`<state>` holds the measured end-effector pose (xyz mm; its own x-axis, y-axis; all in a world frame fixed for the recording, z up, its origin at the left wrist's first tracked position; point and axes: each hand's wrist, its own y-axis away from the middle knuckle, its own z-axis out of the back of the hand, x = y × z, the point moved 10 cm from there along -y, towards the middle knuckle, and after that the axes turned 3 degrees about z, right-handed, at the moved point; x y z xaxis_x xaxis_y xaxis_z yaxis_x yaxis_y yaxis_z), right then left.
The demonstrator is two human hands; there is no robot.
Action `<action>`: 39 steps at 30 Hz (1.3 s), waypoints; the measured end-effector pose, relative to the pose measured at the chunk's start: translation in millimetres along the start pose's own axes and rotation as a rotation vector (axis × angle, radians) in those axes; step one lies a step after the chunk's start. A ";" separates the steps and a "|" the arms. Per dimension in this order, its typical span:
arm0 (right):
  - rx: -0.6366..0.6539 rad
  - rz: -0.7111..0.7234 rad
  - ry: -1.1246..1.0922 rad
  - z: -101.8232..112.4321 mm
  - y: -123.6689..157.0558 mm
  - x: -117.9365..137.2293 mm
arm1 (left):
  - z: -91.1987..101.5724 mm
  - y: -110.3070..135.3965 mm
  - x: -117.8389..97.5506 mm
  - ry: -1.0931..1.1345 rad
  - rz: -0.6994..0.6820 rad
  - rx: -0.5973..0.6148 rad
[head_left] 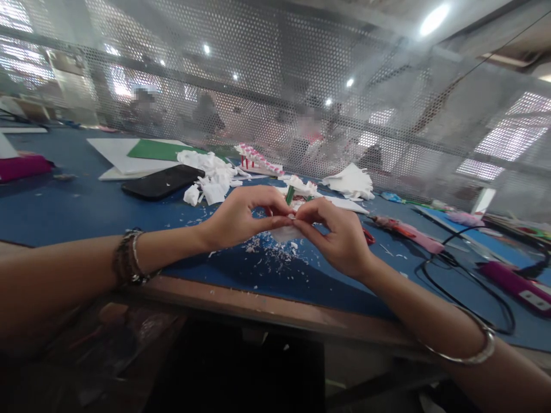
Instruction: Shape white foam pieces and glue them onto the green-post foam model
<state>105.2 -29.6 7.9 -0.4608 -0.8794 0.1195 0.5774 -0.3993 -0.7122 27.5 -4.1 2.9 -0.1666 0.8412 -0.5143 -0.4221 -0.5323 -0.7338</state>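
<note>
My left hand (243, 215) and my right hand (336, 235) meet over the blue table (77, 212), fingertips pinched together on a small white foam piece (284, 232). A green stem (290, 195) sticks up just behind the fingers. Both hands are closed in a pinch. White crumbs (271, 252) lie scattered on the table under the hands. A bracelet stack sits on my left wrist and a metal bangle on my right forearm.
A black phone (163, 182) lies at the left by a heap of white foam scraps (210, 172). White and green sheets (142, 152) lie behind. Red-handled scissors (396, 226), a black cable (465, 275) and a magenta tool (514, 284) lie right. Perforated screen (301, 97) stands behind.
</note>
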 end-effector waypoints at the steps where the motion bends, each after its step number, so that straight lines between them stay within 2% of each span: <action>1: 0.001 -0.016 -0.022 -0.3 0.1 -1.8 | -0.3 -0.2 1.4 0.001 0.012 0.004; 8: 0.033 -0.198 -0.277 -9.2 2.2 -24.5 | -3.9 -1.3 17.3 0.042 0.138 0.027; 15: 0.069 -0.302 -0.298 -15.1 4.9 -32.3 | -4.0 -1.3 25.4 0.121 0.189 0.010; 20: 0.087 -0.367 -0.396 -12.6 3.2 -35.7 | -10.4 -0.3 31.0 0.269 0.243 0.056; 22: 0.096 -0.377 -0.385 -9.5 2.2 -38.4 | -9.6 -0.4 34.0 0.279 0.274 0.049; 27: 0.071 -0.337 -0.272 -6.7 1.2 -37.5 | 0.4 -1.9 40.3 0.303 0.331 -0.064; 31: 0.061 -0.282 -0.150 -12.5 -0.9 -28.7 | -7.5 -0.4 42.3 0.395 0.386 -0.033; 34: 0.134 -0.262 -0.084 -19.7 -1.9 -26.2 | -8.0 -0.1 41.1 0.383 0.371 -0.025; 39: 0.363 -0.241 -0.022 -34.8 3.9 -26.8 | 15.0 -0.2 51.7 0.397 0.360 -0.217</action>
<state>96.3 1.5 -22.2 -0.5989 -0.7539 0.2700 0.6566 -0.6553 -0.3733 5.6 40.9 -16.8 0.0991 0.5260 -0.8447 -0.2010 -0.8208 -0.5347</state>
